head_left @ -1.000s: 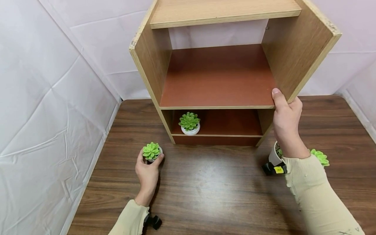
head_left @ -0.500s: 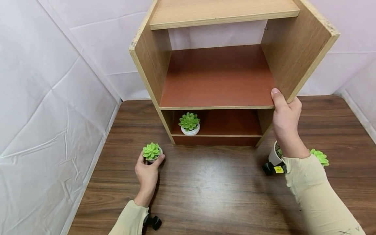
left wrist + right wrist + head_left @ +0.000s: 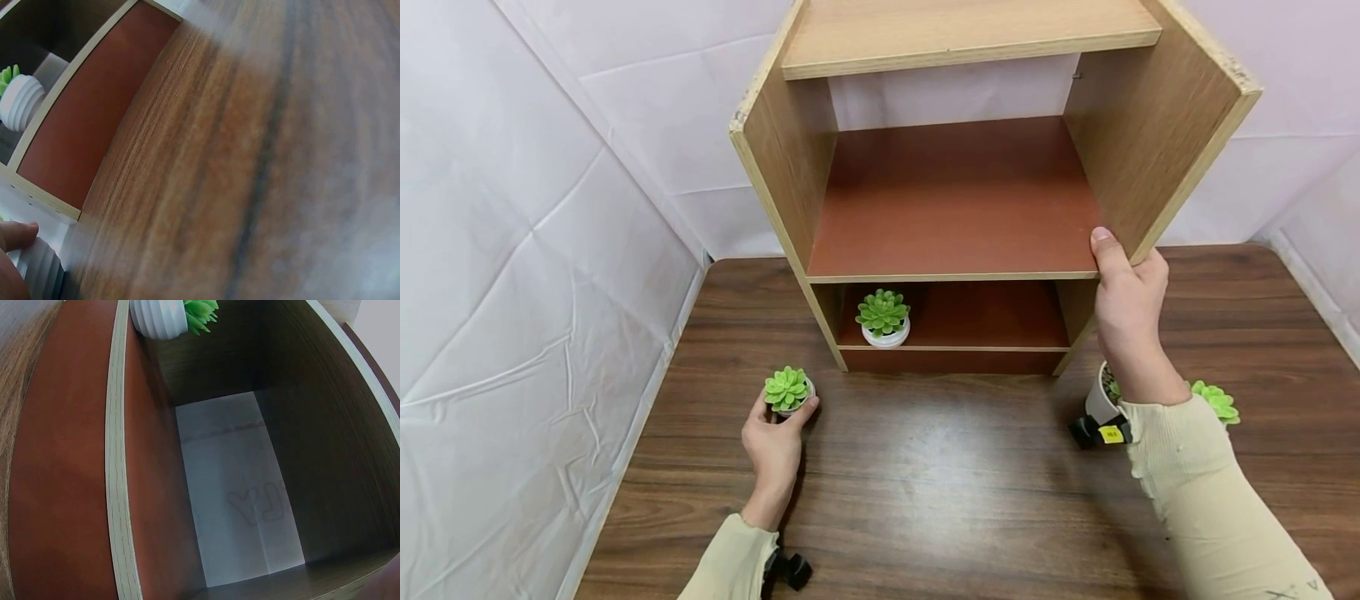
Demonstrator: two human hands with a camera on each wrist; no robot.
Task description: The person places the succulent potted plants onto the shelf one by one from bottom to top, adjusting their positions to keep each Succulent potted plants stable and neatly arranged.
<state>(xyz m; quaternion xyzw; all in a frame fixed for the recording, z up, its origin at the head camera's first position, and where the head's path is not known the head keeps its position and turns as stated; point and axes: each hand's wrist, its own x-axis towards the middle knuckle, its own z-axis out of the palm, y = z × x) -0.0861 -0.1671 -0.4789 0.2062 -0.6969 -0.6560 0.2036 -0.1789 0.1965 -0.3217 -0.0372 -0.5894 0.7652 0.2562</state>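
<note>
My left hand (image 3: pixel 772 450) holds a small potted succulent (image 3: pixel 787 388) on the table, left of the wooden shelf unit (image 3: pixel 952 275), with thumb and fingers round its white pot. In the left wrist view that ribbed pot (image 3: pixel 42 269) shows beside my thumb. My right hand (image 3: pixel 1131 308) grips the front edge of the unit's right side panel, thumb on the inner side by the middle shelf. A second potted succulent (image 3: pixel 884 318) stands at the left end of the bottom compartment; the right wrist view shows its ribbed white pot (image 3: pixel 158 319).
A pot (image 3: pixel 1102 398) and another green succulent (image 3: pixel 1216 402) sit on the table (image 3: pixel 925 492) at right, partly hidden by my right forearm. White sheeting (image 3: pixel 550 250) closes off the left side and the back.
The shelf unit's upper right corner appears slightly further left and lower. Both hands keep their holds, and the succulents stay practically where they were.
</note>
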